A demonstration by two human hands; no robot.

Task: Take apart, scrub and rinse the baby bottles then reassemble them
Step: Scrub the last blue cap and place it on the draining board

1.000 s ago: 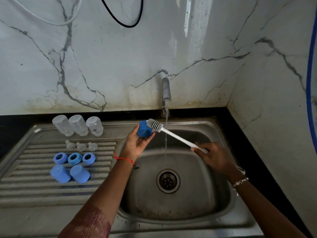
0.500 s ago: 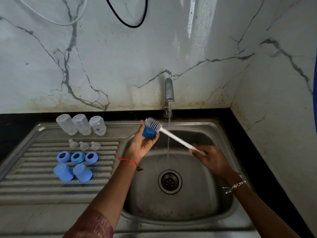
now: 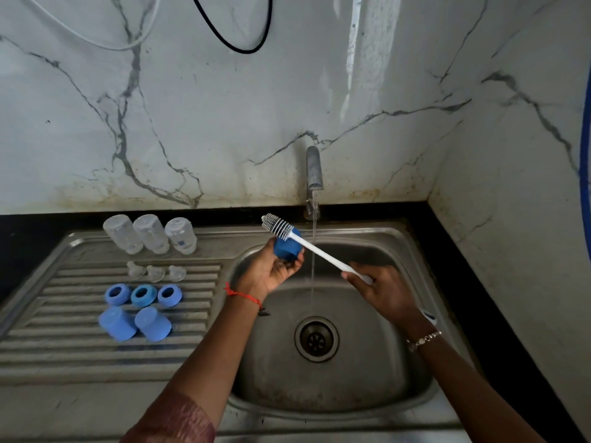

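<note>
A marble-veined wall backed a steel sink where a thin stream of water ran from the tap to the drain. Over the basin, the person's left hand cupped a blue cap, fingers curled round its wall, while the right hand gripped the white handle of a bottle brush, whose bristled head lay across the cap's far edge. Both were held just left of the stream, not under it.

On the ribbed draining board stood three clear bottles, three soft teats, three blue rings and two more caps, all apart and in rows.

The cap looked light and rigid, likely slick when wet. A hold round its side wall, open end toward the bristles, seemed the surest. Scrubbing appeared to be under way, with reassembly not yet begun.
</note>
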